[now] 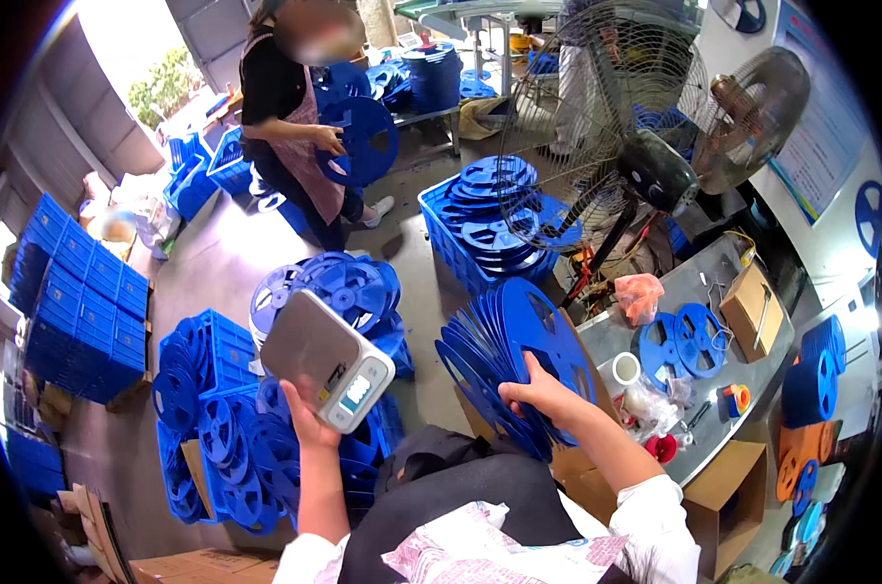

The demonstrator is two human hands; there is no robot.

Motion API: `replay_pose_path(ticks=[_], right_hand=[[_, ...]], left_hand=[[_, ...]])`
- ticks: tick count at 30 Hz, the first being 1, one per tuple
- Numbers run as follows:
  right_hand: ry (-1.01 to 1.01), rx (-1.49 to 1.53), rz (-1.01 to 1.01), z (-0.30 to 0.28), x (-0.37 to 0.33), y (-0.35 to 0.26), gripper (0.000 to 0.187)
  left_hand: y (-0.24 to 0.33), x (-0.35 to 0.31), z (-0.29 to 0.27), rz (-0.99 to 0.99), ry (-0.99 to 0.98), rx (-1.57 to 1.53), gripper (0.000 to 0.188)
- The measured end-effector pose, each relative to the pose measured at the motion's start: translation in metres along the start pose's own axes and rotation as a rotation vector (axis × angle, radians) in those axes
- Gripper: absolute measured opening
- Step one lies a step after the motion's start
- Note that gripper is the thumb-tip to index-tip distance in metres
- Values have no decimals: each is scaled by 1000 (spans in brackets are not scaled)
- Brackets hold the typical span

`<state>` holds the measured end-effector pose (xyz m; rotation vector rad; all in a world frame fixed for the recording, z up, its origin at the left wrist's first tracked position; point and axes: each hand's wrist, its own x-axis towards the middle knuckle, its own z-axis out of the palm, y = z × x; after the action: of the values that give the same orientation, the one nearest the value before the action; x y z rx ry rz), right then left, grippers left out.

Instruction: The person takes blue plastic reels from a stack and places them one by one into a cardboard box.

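My left hand (310, 417) holds up a flat digital scale (314, 348) with a grey metal top, a white rim and a lit display, tilted above crates of blue discs. Its fingers go under the scale, out of sight. On the right, my right hand (540, 391) grips a fanned-out stack of blue plastic reel discs (491, 336), thumb on the near edges and the other fingers partly hidden. The discs stand on edge over an open cardboard box (585, 479).
Blue crates full of discs (229, 343) stand at my left, and another crate (450, 238) ahead. A person (295, 146) holds a blue disc farther off. A large fan (645, 170) stands right of centre, beside a grey table (728, 404) with discs, tape and a small box.
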<state>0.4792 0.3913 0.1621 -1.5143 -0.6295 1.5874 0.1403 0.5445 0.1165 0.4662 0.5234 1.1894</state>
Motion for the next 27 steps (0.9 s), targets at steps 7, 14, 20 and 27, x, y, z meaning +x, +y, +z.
replay_pose_path(ticks=[7,14,20,27], right_hand=[[-54,83,-102,-11,67,-30,60],[6,156,43,-5,167,-33,52],[145,199,201,-12,273,-59,51],[251,151,326,-30,387,-121,48]], left_hand=[[-40,149,32,-33,77,46,68],[-100,315,-17,-292,98,-132,75],[-150,505,-76,-364,354,-145,73],[-205,673,-193,-283,509,-143,71]])
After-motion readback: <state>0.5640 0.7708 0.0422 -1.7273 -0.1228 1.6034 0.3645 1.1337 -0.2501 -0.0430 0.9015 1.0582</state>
